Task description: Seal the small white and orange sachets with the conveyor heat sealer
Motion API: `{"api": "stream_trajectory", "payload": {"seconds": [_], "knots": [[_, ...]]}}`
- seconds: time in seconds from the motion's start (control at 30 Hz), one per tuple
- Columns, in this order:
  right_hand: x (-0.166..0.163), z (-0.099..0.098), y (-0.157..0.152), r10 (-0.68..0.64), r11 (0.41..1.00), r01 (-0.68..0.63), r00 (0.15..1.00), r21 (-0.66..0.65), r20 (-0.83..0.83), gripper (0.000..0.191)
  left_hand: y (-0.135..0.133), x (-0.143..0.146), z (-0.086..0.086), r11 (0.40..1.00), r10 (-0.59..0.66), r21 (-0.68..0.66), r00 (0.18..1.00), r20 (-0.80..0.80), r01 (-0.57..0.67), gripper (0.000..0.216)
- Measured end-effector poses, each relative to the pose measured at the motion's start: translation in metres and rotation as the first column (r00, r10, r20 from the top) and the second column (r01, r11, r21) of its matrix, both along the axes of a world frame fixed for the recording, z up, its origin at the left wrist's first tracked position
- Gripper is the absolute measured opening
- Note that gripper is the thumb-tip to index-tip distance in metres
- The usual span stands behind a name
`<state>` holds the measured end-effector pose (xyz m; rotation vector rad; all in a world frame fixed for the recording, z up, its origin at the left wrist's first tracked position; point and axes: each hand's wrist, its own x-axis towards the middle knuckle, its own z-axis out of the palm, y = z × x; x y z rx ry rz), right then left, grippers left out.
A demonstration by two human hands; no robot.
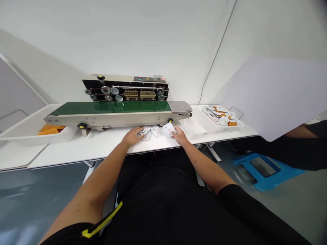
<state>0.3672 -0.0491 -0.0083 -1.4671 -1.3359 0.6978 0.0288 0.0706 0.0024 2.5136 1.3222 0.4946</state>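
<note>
Grasping a white packet firmly in the closed right hand, near the machine's front, with the half-curled left hand touching loose packets there, grip impossible to tell.

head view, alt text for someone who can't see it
A person's right hand holds a white packet while the left hand touches more packets on a white table. Behind them stands a machine with a green belt near a bin of orange pieces.
</note>
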Motion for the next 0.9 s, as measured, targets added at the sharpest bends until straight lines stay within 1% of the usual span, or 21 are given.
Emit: {"api": "stream_trajectory", "payload": {"seconds": [0.1, 0.17, 0.27, 0.4, 0.6, 0.73, 0.9], "knots": [[-0.001, 0.001, -0.001, -0.01, 0.999, 0.014, 0.996, -0.037, 0.09, 0.027, 0.001, -0.002, -0.002, 1.0, -0.02, 0.024, 0.999, 0.032, 0.019, 0.065], [-0.001, 0.001, -0.002, -0.003, 0.999, 0.009, 0.993, -0.05, 0.118, 0.029, -0.001, -0.003, -0.002, 1.0, -0.01, 0.016, 0.998, 0.062, 0.009, 0.065], [-0.003, 0.0, -0.002, 0.009, 0.999, -0.005, 0.997, -0.048, 0.082, 0.032, -0.007, -0.004, 0.002, 1.0, 0.011, -0.011, 0.996, 0.089, -0.01, 0.069], [-0.002, -0.004, 0.0, -0.022, 0.997, 0.025, 0.999, -0.076, 0.034, 0.039, -0.012, -0.004, 0.007, 1.0, -0.007, 0.002, 0.997, 0.082, 0.007, 0.075], [0.002, -0.009, 0.002, -0.045, 0.998, 0.05, 0.993, -0.044, 0.111, 0.041, -0.008, -0.002, 0.003, 1.0, -0.006, -0.003, 0.997, 0.071, 0.007, 0.067], [0.005, -0.01, 0.0, -0.055, 0.997, 0.061, 0.991, -0.043, 0.122, 0.043, -0.006, 0.0, -0.001, 1.0, -0.016, 0.017, 0.998, 0.068, 0.015, 0.065], [0.008, -0.013, 0.0, -0.049, 0.998, 0.054, 0.99, -0.034, 0.135, 0.037, -0.008, 0.002, -0.001, 1.0, -0.014, 0.019, 0.997, 0.077, 0.012, 0.067]]}}
